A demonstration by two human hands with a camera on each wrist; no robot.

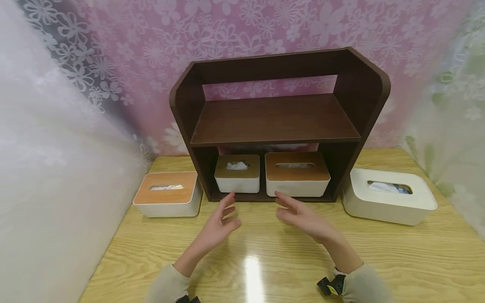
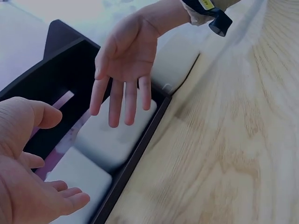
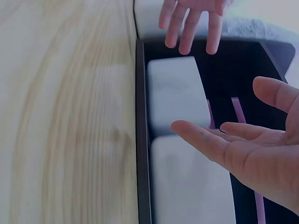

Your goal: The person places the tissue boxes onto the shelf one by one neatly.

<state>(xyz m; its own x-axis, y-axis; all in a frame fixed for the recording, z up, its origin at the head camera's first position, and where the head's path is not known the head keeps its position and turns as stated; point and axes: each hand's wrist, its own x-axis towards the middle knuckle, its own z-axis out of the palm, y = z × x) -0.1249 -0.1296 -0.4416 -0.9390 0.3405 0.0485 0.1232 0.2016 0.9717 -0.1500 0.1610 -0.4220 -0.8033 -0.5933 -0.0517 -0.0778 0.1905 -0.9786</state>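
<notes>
My left hand point(image 1: 216, 230) hovers over the table with fingers spread, just in front of a small white tissue box point(image 1: 238, 185) with a brown lid. Facing it, my right hand point(image 1: 307, 219) reaches forward with relaxed fingers near a wider white tissue box point(image 1: 298, 188), also brown-lidded. Neither hand holds anything. Both boxes stand side by side in the lower compartment of a dark brown shelf point(image 1: 276, 120). Each wrist view shows both hands, palms bare, with the boxes' white fronts point(image 2: 119, 133) behind them.
Left of the shelf sits a tissue box with an orange-brown wooden lid point(image 1: 166, 209). An all-white tissue box point(image 1: 386, 210) stands at the right, close by the shelf's side. Flowered pink cloth point(image 1: 242, 29) hangs behind the wood-grain table point(image 1: 261, 235).
</notes>
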